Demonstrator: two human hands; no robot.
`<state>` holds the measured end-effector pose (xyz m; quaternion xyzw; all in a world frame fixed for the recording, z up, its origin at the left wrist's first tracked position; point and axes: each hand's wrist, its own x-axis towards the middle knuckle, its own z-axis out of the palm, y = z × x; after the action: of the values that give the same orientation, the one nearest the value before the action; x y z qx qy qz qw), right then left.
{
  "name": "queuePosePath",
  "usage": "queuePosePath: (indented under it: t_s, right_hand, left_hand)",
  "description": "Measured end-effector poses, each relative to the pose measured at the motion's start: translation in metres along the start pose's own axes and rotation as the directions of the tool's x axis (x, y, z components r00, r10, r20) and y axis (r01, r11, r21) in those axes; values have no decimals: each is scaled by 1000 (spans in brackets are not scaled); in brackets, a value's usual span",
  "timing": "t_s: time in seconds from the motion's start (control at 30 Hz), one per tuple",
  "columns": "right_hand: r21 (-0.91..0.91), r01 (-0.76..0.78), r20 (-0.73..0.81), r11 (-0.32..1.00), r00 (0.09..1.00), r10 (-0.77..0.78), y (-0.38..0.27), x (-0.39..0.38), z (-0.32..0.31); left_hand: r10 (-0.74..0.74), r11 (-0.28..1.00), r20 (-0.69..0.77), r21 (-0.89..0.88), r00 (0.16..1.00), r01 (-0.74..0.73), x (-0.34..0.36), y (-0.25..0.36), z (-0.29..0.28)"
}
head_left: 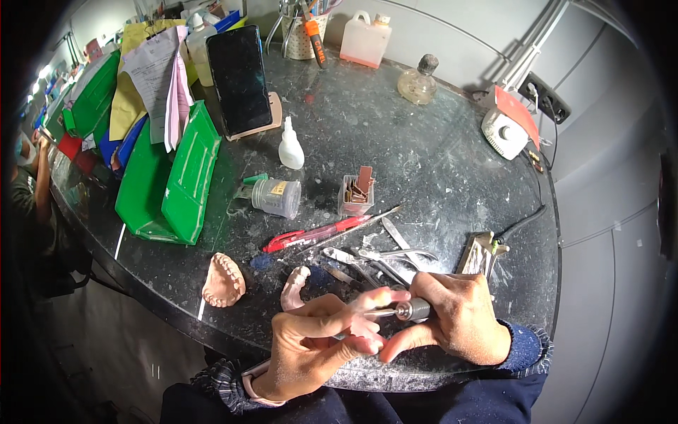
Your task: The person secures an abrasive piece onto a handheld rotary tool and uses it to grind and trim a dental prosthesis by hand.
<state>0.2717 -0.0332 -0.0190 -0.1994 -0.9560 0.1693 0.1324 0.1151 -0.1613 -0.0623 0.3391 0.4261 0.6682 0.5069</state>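
Note:
Near the front edge of the dark bench, my right hand (462, 318) grips a metal rotary handpiece (417, 309), its thin bur pointing left. My left hand (300, 346) pinches a small pinkish piece (361, 326) against the bur's tip; fingers hide much of it, so its exact kind is unclear. Just beyond my left hand lies a pale pink curved dental piece (294, 288). Farther left sits a plaster tooth model (224, 281). Pliers (392, 256) and other slim metal tools lie right behind my hands.
A red pen (314, 234), a box of copper-coloured strips (357, 194), a clear cup (277, 197) and a white dropper bottle (290, 147) stand mid-bench. Green bins (189, 173) and a phone (239, 81) are left; a bur block (480, 256) and dial box (505, 134) right. Another person (35, 184) sits far left.

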Motion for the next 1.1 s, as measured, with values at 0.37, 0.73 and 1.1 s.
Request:
queuePosePath:
  t_s: [0.37,0.73,1.1]
  right_hand:
    - [13,43,21,999,999,-43,-1,0,-1]
    - [-22,35,3,999,999,-35,2,3,-4]
    - [-50,101,-12,994,995,-101,3,3,-6]
  left_hand:
    - [98,992,100,68,990,-105,1,-12,-13]
    - [165,982,186,61,968,-179,2,-13,-14]
    - [154,984,189,55,970,-167,0,-10,-11]
